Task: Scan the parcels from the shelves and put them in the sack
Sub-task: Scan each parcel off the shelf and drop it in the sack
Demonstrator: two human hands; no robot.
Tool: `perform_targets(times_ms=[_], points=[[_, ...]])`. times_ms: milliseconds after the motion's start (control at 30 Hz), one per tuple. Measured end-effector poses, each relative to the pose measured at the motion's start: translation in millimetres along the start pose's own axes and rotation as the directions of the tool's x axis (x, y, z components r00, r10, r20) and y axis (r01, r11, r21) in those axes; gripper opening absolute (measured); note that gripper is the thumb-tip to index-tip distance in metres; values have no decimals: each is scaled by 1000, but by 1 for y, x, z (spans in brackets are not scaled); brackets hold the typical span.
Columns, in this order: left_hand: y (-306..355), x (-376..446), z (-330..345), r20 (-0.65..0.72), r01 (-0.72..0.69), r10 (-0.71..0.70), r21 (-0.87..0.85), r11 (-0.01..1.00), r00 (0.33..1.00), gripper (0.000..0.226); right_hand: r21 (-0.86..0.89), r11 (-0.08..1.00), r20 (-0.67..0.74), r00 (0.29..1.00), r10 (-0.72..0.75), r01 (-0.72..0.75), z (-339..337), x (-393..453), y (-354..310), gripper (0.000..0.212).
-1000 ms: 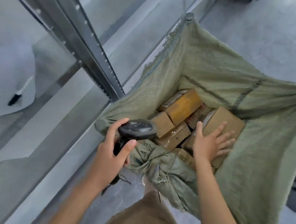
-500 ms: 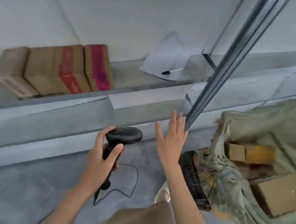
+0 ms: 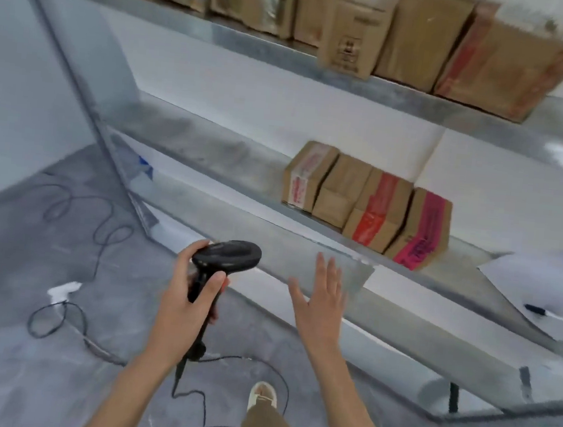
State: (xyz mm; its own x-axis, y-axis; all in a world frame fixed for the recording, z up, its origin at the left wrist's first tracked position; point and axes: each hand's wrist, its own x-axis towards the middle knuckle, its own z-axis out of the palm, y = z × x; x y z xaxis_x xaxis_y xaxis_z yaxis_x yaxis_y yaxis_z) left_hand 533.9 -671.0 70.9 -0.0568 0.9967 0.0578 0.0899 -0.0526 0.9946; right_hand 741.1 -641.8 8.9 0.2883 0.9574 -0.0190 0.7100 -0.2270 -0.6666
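Note:
My left hand (image 3: pixel 184 302) grips the handle of a black barcode scanner (image 3: pixel 225 259), held upright in front of the lower metal shelf (image 3: pixel 209 158). My right hand (image 3: pixel 320 299) is empty, fingers straight and spread, raised below that shelf's front edge. Several cardboard parcels (image 3: pixel 365 204) stand in a row on the lower shelf, up and to the right of my right hand; some carry red or pink tape. More cardboard parcels (image 3: pixel 420 41) line the upper shelf. The sack is out of view.
The scanner's black cable (image 3: pixel 77 214) loops across the grey floor at the left. A white sheet with a black marker (image 3: pixel 535 310) lies at the shelf's right end. My shoe (image 3: pixel 262 395) and trouser leg are at the bottom centre.
The view has swung left and up, away from the sack and towards the shelves. My right hand left the parcel in the sack and now is raised empty towards the lower shelf.

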Motion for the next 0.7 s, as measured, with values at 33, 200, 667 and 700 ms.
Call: perform_targets(times_ms=[33, 200, 667, 700], points=[[0, 6, -9, -51, -7, 7, -2, 1000, 999, 41, -8, 1000, 29, 999, -24, 24, 9, 10, -12, 74], [-6, 52, -25, -195, -13, 7, -26, 1000, 981, 40, -57, 994, 107, 990, -92, 98, 36, 70, -54, 77], [-22, 167, 32, -204, 24, -34, -53, 998, 978, 40, -234, 972, 36, 999, -32, 40, 31, 267, -70, 85], [-23, 170, 33, -210, 35, -48, -65, 997, 976, 42, -260, 965, 37, 999, -29, 37, 31, 277, -71, 86]])
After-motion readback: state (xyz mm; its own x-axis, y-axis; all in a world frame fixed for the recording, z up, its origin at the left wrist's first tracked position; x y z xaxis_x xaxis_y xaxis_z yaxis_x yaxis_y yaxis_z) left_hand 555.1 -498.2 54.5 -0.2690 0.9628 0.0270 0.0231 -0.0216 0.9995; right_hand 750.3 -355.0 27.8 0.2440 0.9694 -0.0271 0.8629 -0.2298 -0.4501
